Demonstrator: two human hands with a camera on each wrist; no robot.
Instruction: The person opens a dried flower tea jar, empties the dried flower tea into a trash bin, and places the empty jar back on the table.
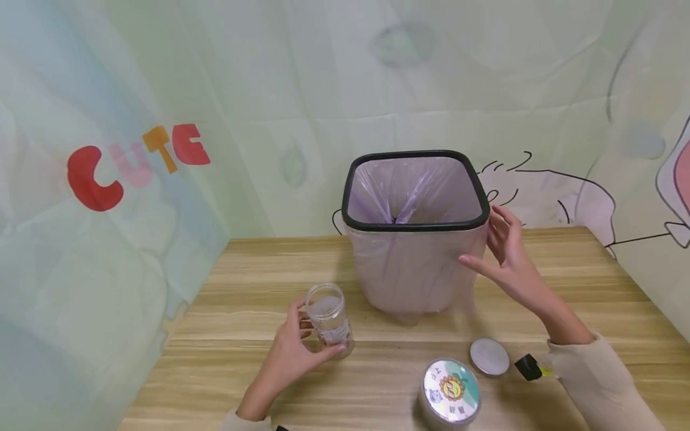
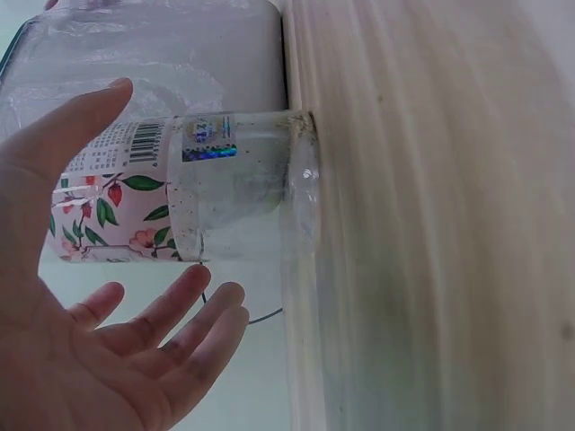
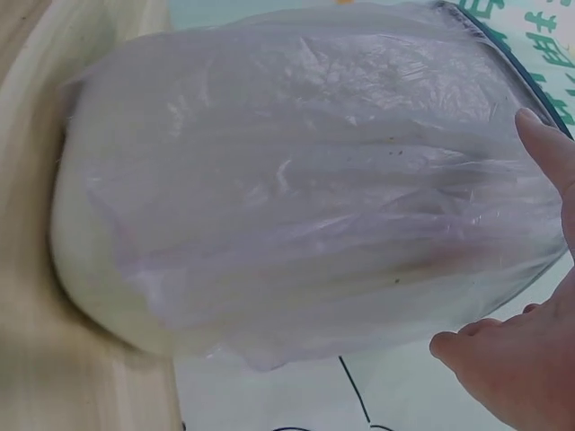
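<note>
An uncapped clear jar (image 1: 330, 320) stands upright on the wooden table, its floral label and barcode showing in the left wrist view. Around it my left hand (image 1: 296, 347) is spread, thumb on the near side, fingertips close to the jar's wall (image 2: 243, 171). Toward the back stands a bin (image 1: 417, 269) with a dark rim, lined with a thin purple plastic bag (image 1: 399, 185) folded down over the outside. My right hand (image 1: 507, 257) is at the bin's right side, thumb and fingers apart and loosely bent, close to the bag's surface (image 3: 314, 180).
A round tin (image 1: 450, 395) with a cartoon sunflower lid stands near the front edge of view. Beside it lies a flat silver lid (image 1: 489, 357). A small black object (image 1: 528, 367) is at the right sleeve. A printed cloth (image 1: 302, 72) hangs behind the table.
</note>
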